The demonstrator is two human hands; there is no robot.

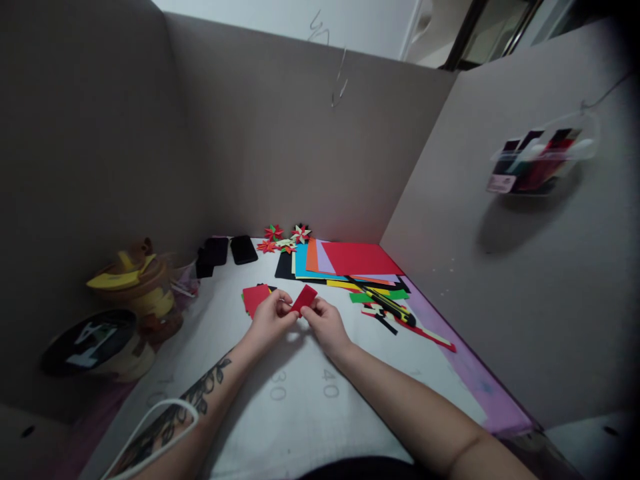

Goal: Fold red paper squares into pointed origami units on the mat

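Note:
A small red strip of paper [305,299] is held above the white mat [250,427] between my two hands. My left hand [270,315] pinches its lower left side, and my right hand [326,323] grips its lower right end with thumb and fingers. Whether the strip is folded I cannot tell. Just behind my left hand lies a small stack of red pieces [256,298], with green and black edges showing beneath. Past my right hand rests a yellow and black utility knife [387,305], lying among cut strips in green, black, red and cream.
Coloured sheets [357,258] are stacked at the back. Folded paper stars [274,232] sit near the back wall, beside black flat pads [244,249]. Pots and containers [133,287] line the left side. A clear basket [543,160] hangs on the right wall.

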